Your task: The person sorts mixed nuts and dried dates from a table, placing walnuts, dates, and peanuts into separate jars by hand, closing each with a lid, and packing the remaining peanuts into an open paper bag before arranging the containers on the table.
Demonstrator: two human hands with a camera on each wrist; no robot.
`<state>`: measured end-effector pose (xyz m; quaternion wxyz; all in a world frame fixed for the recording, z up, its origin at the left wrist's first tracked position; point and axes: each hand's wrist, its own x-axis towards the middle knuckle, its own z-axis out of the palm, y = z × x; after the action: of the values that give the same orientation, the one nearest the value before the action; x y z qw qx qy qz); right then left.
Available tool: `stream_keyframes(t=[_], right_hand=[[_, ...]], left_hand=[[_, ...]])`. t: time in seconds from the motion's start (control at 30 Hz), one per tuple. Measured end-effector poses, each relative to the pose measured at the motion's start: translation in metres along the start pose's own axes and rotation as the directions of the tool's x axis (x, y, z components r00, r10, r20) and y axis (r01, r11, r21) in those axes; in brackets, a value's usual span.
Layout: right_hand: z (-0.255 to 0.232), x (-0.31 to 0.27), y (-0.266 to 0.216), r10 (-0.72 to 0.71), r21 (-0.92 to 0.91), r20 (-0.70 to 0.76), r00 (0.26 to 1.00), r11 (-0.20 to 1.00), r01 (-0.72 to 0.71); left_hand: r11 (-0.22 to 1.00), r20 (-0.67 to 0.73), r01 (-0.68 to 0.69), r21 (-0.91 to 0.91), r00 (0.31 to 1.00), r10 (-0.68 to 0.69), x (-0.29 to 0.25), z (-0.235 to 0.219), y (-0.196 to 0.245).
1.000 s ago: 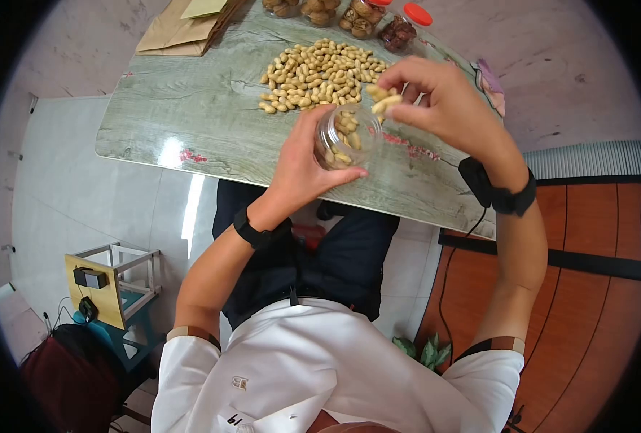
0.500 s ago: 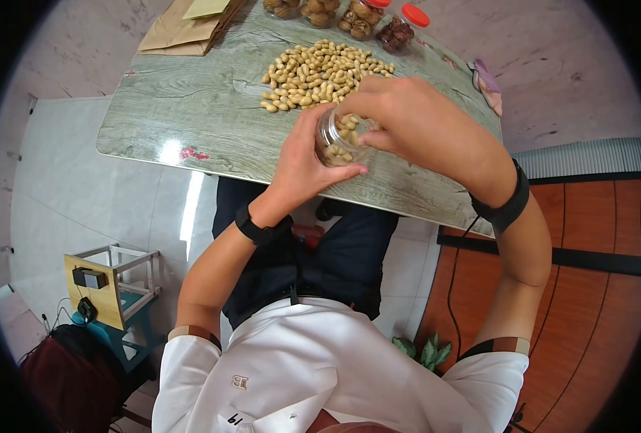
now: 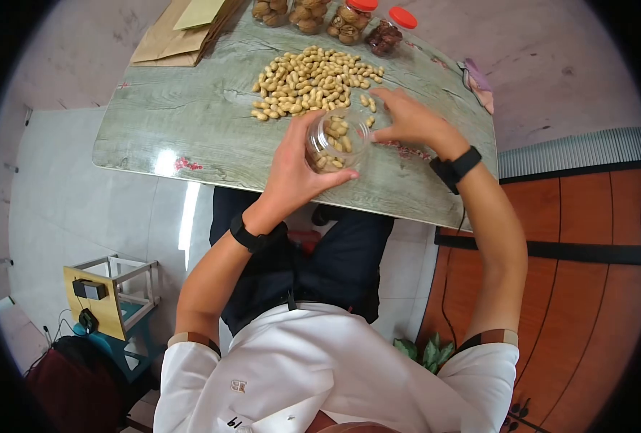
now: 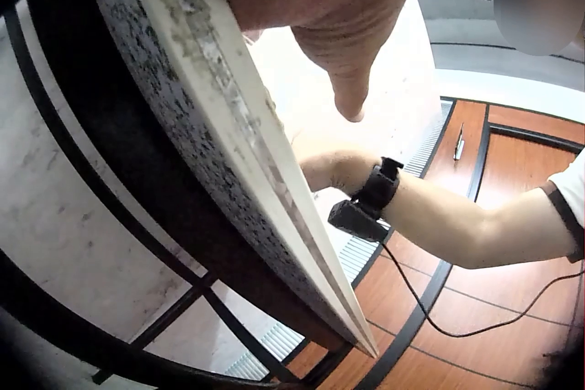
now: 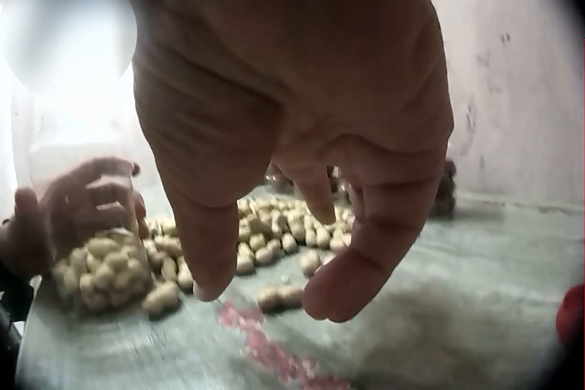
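- Left hand point(image 3: 288, 167) wraps round the clear jar point(image 3: 356, 146), thumb along its near side.
- Right hand point(image 3: 414, 121) holds nothing; its thumb and fingers are spread above a loose peanut point(image 5: 279, 298), which lies crosswise in the right wrist view.
- The jar, part-filled with peanuts, is near the worktop point(image 3: 176, 126)'s front edge, mouth up, long axis close to upright; whether its base touches cannot be told.
- Beyond lies the peanut heap point(image 3: 306, 83).
- Farther back: four filled jars point(image 3: 307, 18) and brown paper bags point(image 3: 169, 45).

Jar point(image 3: 350, 151) smooth, glossy, see-through; peanuts point(image 3: 307, 83) rough, matt; tabletop point(image 3: 183, 119) glossy, wood-grained.
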<state>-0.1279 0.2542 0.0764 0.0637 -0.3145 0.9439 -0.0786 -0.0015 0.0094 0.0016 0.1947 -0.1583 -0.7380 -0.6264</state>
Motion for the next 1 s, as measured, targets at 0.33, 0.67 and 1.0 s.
stream_keyframes(t=[0.33, 0.67, 1.0], right_hand=[[0.016, 0.029, -0.013, 0.159, 0.330, 0.017, 0.987, 0.931, -0.155], [0.017, 0.039, -0.019, 0.121, 0.214, -0.049, 0.991, 0.971, -0.108], [0.023, 0.046, -0.002, 0.033, 0.209, -0.056, 0.998, 0.978, -0.021]], left_hand=[[0.999, 0.032, 0.049, 0.005, 0.998, -0.049, 0.000, -0.001, 0.000], [0.999, 0.027, 0.039, 0.012, 0.999, -0.039, -0.001, 0.000, -0.002], [0.999, 0.028, 0.030, 0.016, 0.999, -0.031, -0.001, -0.002, 0.000]])
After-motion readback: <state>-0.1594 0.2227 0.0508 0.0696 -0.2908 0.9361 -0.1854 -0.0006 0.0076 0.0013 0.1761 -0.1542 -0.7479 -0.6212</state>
